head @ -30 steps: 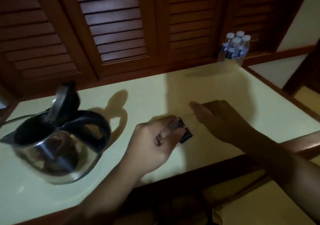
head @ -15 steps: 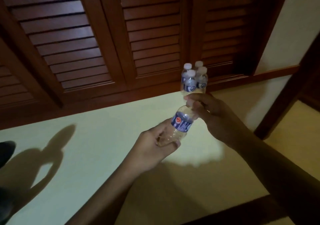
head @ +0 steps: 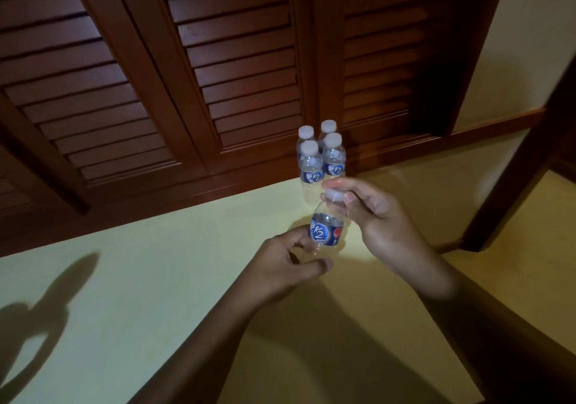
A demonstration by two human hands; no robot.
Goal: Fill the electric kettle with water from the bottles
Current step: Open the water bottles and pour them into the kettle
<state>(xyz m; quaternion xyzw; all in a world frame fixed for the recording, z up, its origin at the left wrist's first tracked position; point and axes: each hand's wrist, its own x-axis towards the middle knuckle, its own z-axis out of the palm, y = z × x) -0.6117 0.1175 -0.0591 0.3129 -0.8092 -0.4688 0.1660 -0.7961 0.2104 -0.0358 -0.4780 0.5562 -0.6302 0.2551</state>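
Note:
A small clear water bottle (head: 325, 232) with a blue label stands upright above the pale counter (head: 131, 294). My left hand (head: 280, 266) grips its lower body. My right hand (head: 371, 213) pinches its white cap (head: 334, 195) between thumb and fingers. Behind it, several more capped bottles (head: 321, 157) of the same kind stand in a tight cluster at the counter's back edge. The kettle is out of view; only its shadow (head: 40, 319) falls on the counter at the left.
Dark wooden louvred doors (head: 187, 76) rise behind the counter. A dark wooden post (head: 523, 166) stands at the right beside a cream wall (head: 523, 39).
The view swung right, away from the kettle, and closed in on the bottles. My hands lifted the held bottle more upright, and my right hand now sits on its cap.

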